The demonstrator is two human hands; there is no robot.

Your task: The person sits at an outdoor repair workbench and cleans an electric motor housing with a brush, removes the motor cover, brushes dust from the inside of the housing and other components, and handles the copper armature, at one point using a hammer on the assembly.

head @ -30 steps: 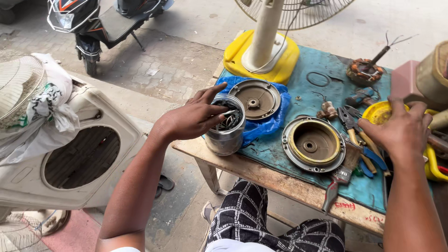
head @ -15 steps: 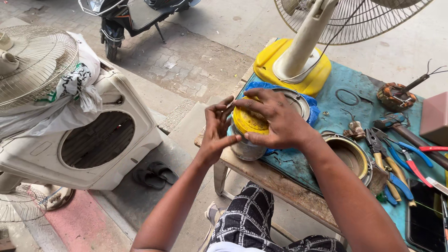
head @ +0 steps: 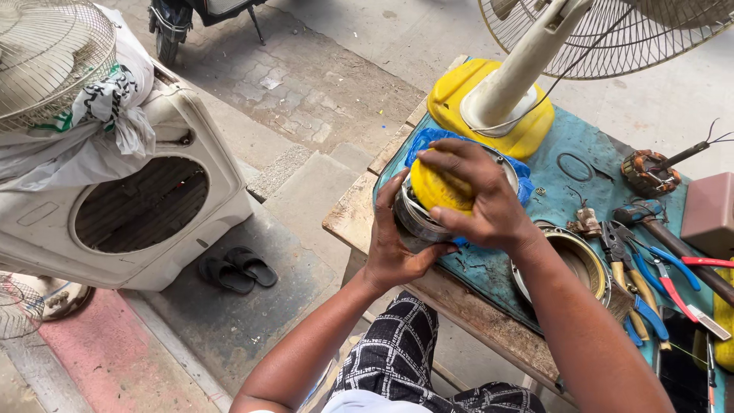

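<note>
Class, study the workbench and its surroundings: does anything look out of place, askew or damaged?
Yes. The metal motor housing gripped by the left hand sits at the very edge of the table, partly overhanging. A bare copper winding lies loose with stray wires. Pliers lie scattered.

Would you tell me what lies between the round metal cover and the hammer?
In the head view, a small brown part and pliers lie between the metal cover and hammer.

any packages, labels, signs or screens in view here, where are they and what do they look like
Dark glossy phone-like screen: table's bottom right corner, flat black rectangle, unlit.
White plastic bag with green and black print: knotted on the white cooler at left, crumpled.
Blue plastic bag: on the table under the metal motor parts, crinkled.
No signs visible.
</note>
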